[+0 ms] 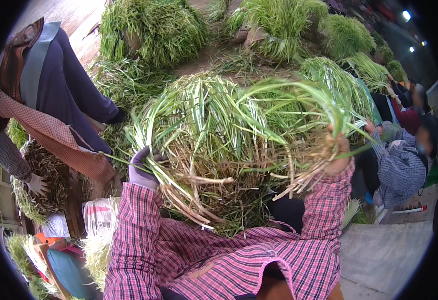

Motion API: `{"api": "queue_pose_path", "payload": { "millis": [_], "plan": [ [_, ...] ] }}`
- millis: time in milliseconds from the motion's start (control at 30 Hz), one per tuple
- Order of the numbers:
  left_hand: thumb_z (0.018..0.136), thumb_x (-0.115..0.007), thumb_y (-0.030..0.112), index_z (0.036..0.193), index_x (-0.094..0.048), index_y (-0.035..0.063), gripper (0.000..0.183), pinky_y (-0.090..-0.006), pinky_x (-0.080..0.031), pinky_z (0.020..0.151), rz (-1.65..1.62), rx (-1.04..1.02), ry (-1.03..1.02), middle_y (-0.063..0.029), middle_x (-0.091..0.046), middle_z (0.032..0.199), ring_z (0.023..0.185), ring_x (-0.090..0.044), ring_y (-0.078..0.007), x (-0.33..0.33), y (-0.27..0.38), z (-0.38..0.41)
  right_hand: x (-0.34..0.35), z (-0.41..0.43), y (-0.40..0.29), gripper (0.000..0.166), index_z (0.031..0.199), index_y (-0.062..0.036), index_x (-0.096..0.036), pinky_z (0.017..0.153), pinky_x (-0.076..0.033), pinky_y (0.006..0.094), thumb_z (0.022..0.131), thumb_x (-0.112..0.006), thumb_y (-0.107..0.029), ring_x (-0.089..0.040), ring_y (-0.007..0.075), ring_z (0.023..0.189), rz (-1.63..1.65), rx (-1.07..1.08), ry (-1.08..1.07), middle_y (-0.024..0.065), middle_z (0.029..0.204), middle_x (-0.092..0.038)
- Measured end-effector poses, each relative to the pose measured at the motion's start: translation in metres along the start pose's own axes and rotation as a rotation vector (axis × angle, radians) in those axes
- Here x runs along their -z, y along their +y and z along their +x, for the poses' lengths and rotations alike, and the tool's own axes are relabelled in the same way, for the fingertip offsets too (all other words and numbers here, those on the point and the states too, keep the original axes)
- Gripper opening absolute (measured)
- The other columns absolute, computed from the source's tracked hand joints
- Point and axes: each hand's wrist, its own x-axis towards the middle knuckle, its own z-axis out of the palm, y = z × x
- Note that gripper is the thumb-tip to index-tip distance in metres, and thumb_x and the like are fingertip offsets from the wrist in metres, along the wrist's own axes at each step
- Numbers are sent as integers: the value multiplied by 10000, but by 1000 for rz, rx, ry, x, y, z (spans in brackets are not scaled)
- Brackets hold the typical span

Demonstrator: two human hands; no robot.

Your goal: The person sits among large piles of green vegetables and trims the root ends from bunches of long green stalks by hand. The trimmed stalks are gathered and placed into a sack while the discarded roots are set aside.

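Note:
My left hand (144, 167), in a greyish-purple glove, is closed around several long green stalks (181, 204) whose pale brown stems point down and right. At the right, my right hand (337, 155) grips a second bunch of stalks (314, 176); its leaves arch up and to the left and are partly blurred. Between and behind both hands stands a big heap of leafy green stalks (207, 112), with brown stems at its lower side. Loose green bits lie close to my lap, below the heap. Pink checked sleeves cover both my arms.
More green bundles (153, 33) stand behind on the ground. At the left, a person (65, 82) bends over, a gloved hand near a dark heap (48, 172). Co-workers (402, 165) sit at the right beside other bundles. A printed sack (99, 217) and pale stalks lie at lower left.

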Motion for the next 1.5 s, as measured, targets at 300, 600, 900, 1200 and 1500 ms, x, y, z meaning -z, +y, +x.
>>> {"api": "queue_pose_path", "payload": {
  "millis": [300, 600, 900, 1200, 1500],
  "plan": [
    [916, -467, 74, 974, -527, -30, 133, -503, -555, 689, 130, 62, 81, -148, -611, 763, 607, -627, -313, 7, -28, 4, 36, 11, -14, 505, 1291, 53, -411, 939, -461, 326, 852, -628, -72, -598, 234, 998, -976, 167, 787, 174, 1074, -626],
    [902, -530, 108, 962, -561, 9, 120, -458, -572, 692, 256, 83, 137, -122, -631, 813, 688, -654, -319, 8, -32, 0, 99, 53, -54, 494, 1330, -36, -405, 937, -448, 348, 879, -604, -81, -558, 266, 1108, -1833, -171, 728, 154, 1229, -572],
    [881, -595, 122, 1054, -508, -21, 241, -500, -498, 902, 175, 178, 129, -157, -612, 937, 911, -623, -343, -8, -53, 6, -38, 45, 137, 443, 1288, -35, -471, 1040, -409, 362, 886, -598, -172, -493, 297, 1202, -1275, -967, 479, 213, 1284, -517],
    [858, -612, 39, 1385, -328, 41, 599, -278, -523, 780, 526, -110, -236, -90, -572, 1118, 924, -591, -163, -33, -54, -16, -117, -13, 237, 567, 1404, -113, -327, 1050, -369, 459, 914, -540, -303, -433, 297, 1266, -584, -521, 231, 190, 1353, -461],
    [878, -587, 143, 1446, -202, 47, 694, -322, -473, 825, 1102, -156, 22, -149, -497, 1247, 991, -540, -188, 11, -45, -5, -30, -54, 189, 479, 1332, -85, -448, 1003, -418, 371, 885, -606, -153, -534, 231, 1163, -1772, -541, 362, 129, 1244, -560]
  ]
}}
